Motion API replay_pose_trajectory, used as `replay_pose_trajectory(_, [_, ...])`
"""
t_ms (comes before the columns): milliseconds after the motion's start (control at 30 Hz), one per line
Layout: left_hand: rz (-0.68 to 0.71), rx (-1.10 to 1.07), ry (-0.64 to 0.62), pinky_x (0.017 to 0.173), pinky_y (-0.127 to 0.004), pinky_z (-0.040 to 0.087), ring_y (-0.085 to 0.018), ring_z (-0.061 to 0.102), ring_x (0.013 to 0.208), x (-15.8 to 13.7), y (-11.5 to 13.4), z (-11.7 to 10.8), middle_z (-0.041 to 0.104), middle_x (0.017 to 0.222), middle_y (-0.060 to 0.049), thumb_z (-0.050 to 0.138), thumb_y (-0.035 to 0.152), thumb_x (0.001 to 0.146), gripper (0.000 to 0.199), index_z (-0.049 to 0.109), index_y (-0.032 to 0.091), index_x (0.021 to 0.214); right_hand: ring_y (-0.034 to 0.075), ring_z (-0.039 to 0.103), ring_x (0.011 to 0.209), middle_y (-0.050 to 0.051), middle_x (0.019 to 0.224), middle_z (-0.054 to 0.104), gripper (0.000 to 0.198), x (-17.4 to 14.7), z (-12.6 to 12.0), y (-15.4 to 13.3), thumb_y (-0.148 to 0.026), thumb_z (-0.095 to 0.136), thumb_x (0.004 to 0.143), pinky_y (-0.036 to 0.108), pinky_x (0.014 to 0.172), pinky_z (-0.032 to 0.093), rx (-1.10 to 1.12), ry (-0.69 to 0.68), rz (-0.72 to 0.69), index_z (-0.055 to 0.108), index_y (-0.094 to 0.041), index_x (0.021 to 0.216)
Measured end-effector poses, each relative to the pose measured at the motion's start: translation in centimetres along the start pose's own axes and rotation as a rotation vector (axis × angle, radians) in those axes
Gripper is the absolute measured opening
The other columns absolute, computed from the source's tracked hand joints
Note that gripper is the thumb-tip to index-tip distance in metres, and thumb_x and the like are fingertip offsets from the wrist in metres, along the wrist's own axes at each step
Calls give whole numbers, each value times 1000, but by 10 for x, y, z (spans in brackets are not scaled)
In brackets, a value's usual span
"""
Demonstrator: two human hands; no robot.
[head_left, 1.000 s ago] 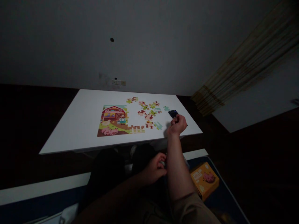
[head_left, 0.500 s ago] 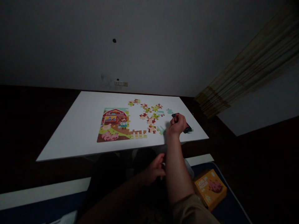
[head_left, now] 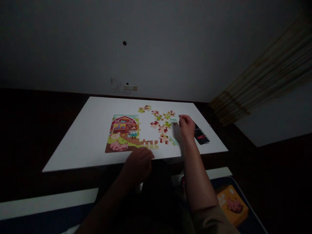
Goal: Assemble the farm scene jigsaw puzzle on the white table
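A farm jigsaw puzzle (head_left: 124, 133) lies partly joined on the white table (head_left: 80, 130), its left side showing a red barn, a farmer and pigs. Along the bottom, a strip of fence pieces (head_left: 151, 144) extends rightward. Several loose puzzle pieces (head_left: 162, 130) are scattered to its right. My right hand (head_left: 187, 126) is above the table just right of these pieces, thumb and fingers pinched together; anything between them is too small to make out. My left hand (head_left: 138, 162) hovers at the table's front edge below the puzzle, dim, with fingers curled and nothing visible in them.
A black object (head_left: 201, 136), partly pixelated, lies near the table's right edge. An orange puzzle box (head_left: 232, 204) rests on a dark blue surface at lower right. Behind the table stands a wall with sockets (head_left: 130, 87), and a curtain (head_left: 243, 87) hangs at the right.
My right hand has moved off the black object, leftward relative to it, to where a pale teal piece lay. My left hand has risen from my lap to the table's front edge. The view has shifted slightly.
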State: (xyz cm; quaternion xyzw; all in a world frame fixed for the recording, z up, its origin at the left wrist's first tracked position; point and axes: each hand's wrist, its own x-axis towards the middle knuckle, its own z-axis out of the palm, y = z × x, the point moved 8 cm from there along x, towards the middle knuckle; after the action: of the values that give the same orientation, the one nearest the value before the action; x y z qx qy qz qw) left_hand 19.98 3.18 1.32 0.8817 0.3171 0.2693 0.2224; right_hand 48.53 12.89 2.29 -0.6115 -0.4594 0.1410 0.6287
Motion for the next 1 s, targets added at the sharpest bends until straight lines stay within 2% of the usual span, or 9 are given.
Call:
replay_pose_trajectory(167, [-24,301,60,110,-55,32,-30,40,133,5,-24,-20,52,137,-9,52,16,84,40,58,23,123,23,62,93,7,103,69,30,26,106,-14,-30,49,87,37,86,46,-423,-471,-213,67,-24,109])
replay_pose_trajectory(300, [-63,303,0,113,-53,28,-28,38,135,5,-20,-12,48,142,-7,51,21,88,45,52,26,132,27,52,119,11,129,59,41,44,182,-11,-23,50,86,38,100,36,-656,-658,-241,59,-21,126])
replay_pose_trajectory(367, [-95,259,-11,113,-53,27,-28,39,135,4,-22,-13,48,142,-7,51,24,89,44,51,27,133,30,48,122,13,129,59,42,49,206,-7,-21,57,81,41,101,34,-701,-705,-207,61,-20,123])
replay_pose_trajectory(467, [-134,186,-20,114,-54,25,-30,38,134,-2,-29,-20,48,142,-7,53,26,88,45,52,27,133,34,52,114,16,108,67,23,54,224,-3,-18,66,74,46,96,35,-695,-718,-160,69,-19,97])
replay_pose_trajectory(533, [-166,165,-29,114,-54,24,-31,37,135,-9,-37,-27,47,143,-6,53,26,87,46,53,29,132,34,55,107,15,90,68,10,57,228,-2,-14,70,69,47,94,35,-679,-709,-135,67,-19,77])
replay_pose_trajectory(667, [-219,156,-3,114,-55,22,-30,37,136,-24,-49,-41,47,143,-5,52,24,87,44,55,30,130,27,59,86,8,66,63,20,61,224,-11,-7,73,61,41,84,39,-629,-697,-103,59,-20,57])
replay_pose_trajectory(833, [-221,251,31,114,-54,24,-28,37,135,-31,-48,-45,49,142,-5,50,24,89,40,56,28,128,15,56,66,3,74,64,6,32,172,-49,-15,68,72,29,65,43,-290,-480,-89,66,-19,77])
replay_pose_trajectory(900, [-226,295,39,115,-53,24,-28,38,135,-31,-47,-44,49,142,-5,51,24,88,40,56,27,128,11,54,58,1,77,64,14,0,142,-53,-20,69,73,24,55,43,-60,-394,39,67,-19,87])
replay_pose_trajectory(1000, [-223,324,52,115,-53,23,-28,37,135,-31,-45,-42,48,142,-5,49,25,89,40,56,27,128,10,54,52,-1,76,64,25,-61,114,-49,-22,74,67,22,46,43,75,-452,206,68,-19,91])
